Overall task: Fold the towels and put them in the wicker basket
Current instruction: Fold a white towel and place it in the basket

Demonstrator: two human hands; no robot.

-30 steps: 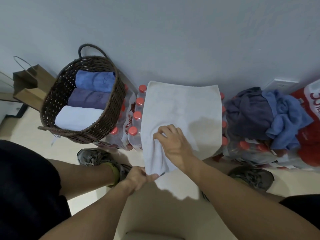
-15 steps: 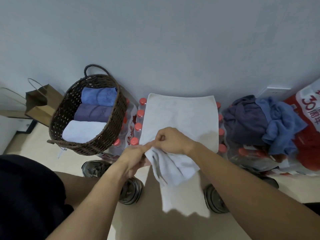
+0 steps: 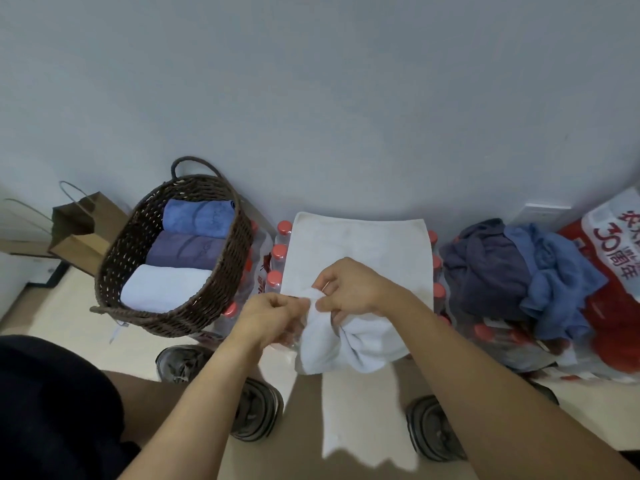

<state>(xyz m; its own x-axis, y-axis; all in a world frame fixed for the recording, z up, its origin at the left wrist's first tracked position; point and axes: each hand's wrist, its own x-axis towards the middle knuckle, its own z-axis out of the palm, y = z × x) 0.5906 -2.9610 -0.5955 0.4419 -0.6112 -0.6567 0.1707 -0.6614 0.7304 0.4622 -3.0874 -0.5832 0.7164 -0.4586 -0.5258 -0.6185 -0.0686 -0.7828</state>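
Head view shows both hands pinching the near edge of a white towel (image 3: pixel 360 244), the left hand (image 3: pixel 268 317) and right hand (image 3: pixel 349 289) meeting at one bunched corner, seemingly to gather it for a fold. That towel lies spread over packs of red-capped water bottles (image 3: pixel 277 256) just right of the wicker basket (image 3: pixel 138 237), which already holds three rolled towels (image 3: pixel 183 252). A heap of unfolded blue and grey towels (image 3: pixel 512 271) waits well right of the basket.
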